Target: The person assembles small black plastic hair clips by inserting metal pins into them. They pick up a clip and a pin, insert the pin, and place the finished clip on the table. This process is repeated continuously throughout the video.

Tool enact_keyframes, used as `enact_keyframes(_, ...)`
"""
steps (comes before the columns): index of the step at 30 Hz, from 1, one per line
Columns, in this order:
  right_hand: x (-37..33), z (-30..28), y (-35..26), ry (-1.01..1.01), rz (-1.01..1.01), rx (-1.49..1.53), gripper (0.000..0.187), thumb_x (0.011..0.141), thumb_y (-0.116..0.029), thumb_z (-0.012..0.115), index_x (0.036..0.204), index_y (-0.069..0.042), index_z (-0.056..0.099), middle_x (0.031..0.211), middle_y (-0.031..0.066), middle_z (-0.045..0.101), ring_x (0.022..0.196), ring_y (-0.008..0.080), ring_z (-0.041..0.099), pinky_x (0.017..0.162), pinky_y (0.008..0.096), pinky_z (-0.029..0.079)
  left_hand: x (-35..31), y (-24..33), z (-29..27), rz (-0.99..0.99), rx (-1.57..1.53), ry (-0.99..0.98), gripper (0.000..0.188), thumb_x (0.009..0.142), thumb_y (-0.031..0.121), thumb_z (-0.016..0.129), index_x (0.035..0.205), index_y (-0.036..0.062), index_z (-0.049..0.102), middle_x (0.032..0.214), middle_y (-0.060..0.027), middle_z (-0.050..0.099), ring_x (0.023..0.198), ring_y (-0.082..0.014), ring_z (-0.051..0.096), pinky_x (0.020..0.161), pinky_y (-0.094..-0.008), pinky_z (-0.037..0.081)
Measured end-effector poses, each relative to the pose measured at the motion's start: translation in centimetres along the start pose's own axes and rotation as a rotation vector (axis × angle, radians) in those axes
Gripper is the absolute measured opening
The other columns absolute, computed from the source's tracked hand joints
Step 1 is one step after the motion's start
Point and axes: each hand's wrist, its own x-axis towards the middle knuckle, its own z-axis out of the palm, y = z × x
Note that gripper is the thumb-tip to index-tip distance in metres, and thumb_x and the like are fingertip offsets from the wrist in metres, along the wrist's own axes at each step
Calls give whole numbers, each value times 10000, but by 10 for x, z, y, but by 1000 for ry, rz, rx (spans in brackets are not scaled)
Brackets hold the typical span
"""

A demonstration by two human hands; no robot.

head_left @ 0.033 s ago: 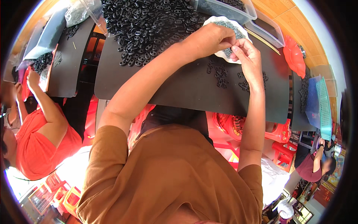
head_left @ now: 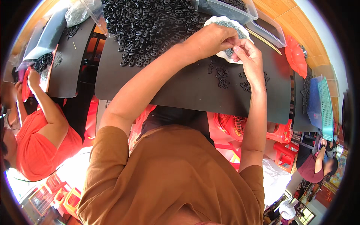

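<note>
Above a white scalloped dish (head_left: 212,21) of small grey pieces (head_left: 240,34), my two hands meet fingertip to fingertip. My left hand (head_left: 214,38) reaches in from the left, its thumb and fingers pinched. Facing it, my right hand (head_left: 250,56) has thumb and forefinger pressed together. Whatever sits between the fingertips is too small to make out. Left of the dish lies a large heap of black plastic pieces (head_left: 150,26) with two holes each. Nearer to me are small clusters of black parts (head_left: 222,78), some partly behind my right wrist.
Clear plastic bins (head_left: 225,10) stand along the dark table's (head_left: 180,88) far side. A thin gold-coloured rod (head_left: 264,40) and a red scalloped dish (head_left: 295,56) lie right of the white one. Another person in red (head_left: 47,142) works at the left table.
</note>
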Motion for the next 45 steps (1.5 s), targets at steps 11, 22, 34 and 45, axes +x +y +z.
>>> enact_keyframes(11, 1, 2, -5, 86, 29, 89, 106, 955, -112, 647, 988, -14, 670, 786, -5, 635, 686, 60, 569, 638, 225, 468, 5, 11, 0, 129, 311, 67, 130, 826, 118, 706, 930, 40, 704, 849, -134, 708, 789, -309, 696, 699, -388, 551)
enact_keyframes(22, 5, -13, 9, 126, 18, 172, 94, 935, -129, 690, 980, -47, 690, 743, -12, 626, 652, 54, 548, 602, 205, 435, 1, -2, 4, 14, 326, 66, 119, 825, 118, 708, 919, 48, 727, 874, -132, 715, 780, -296, 694, 700, -373, 556)
enact_keyframes(34, -5, 24, 5, 68, 53, 380, 100, 929, -114, 698, 982, -31, 681, 829, 30, 680, 722, 88, 644, 667, 221, 527, -26, 18, -13, -289, -225, 106, 167, 882, 82, 724, 1039, 25, 730, 897, -77, 738, 823, -104, 693, 744, -262, 562)
enact_keyframes(45, -12, 51, 6, 76, -105, 363, 90, 904, -4, 691, 985, -5, 652, 930, 65, 690, 825, 138, 687, 733, 243, 544, -60, -8, -11, -516, -883, 142, 112, 896, 94, 732, 958, 16, 681, 898, -52, 701, 848, -117, 666, 788, -262, 540)
